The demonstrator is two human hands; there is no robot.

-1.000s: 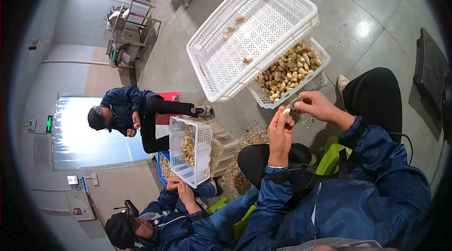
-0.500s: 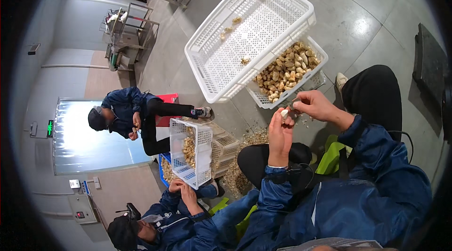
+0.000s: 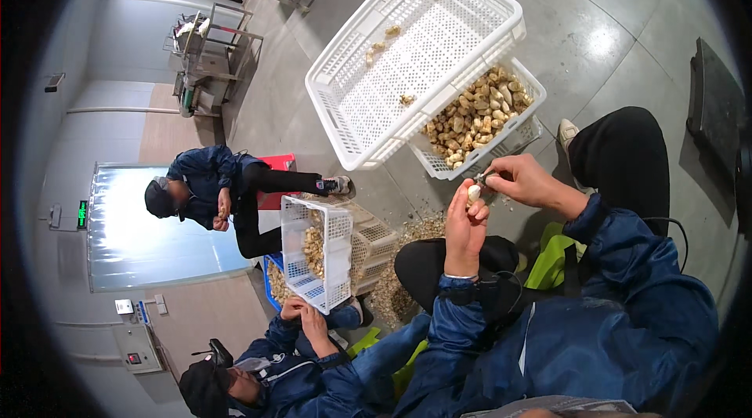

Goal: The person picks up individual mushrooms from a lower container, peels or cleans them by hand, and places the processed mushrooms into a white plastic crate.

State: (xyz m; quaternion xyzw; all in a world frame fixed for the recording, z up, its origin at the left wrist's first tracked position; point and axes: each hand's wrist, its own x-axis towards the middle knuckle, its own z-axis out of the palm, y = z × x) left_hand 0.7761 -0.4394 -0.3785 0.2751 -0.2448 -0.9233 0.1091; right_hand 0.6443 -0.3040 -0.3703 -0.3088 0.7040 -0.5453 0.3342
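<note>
My left hand (image 3: pixel 468 231) is raised in front of my knee, its fingers closed on a pale, stubby mushroom (image 3: pixel 474 194). Just to its right, my right hand (image 3: pixel 526 180) pinches a small dark tool, probably a little knife (image 3: pixel 483 177), against the top of that mushroom. Most of the tool is hidden by the fingers. Beyond my hands stands a white crate (image 3: pixel 535 104) filled with brown-and-white mushrooms (image 3: pixel 482 114). A larger white perforated crate (image 3: pixel 335 116) rests tilted across it, with several mushroom pieces inside.
Trimmings (image 3: pixel 399 281) lie heaped on the floor left of my knee. Two co-workers in dark blue jackets sit at the left, beside another white crate (image 3: pixel 338 261) and a blue crate (image 3: pixel 274 281). A flat black platform (image 3: pixel 717 116) stands at the far right.
My right hand has shifted slightly, and the dark tool shows more clearly at the mushroom. The mushroom is turned a little in my left fingers.
</note>
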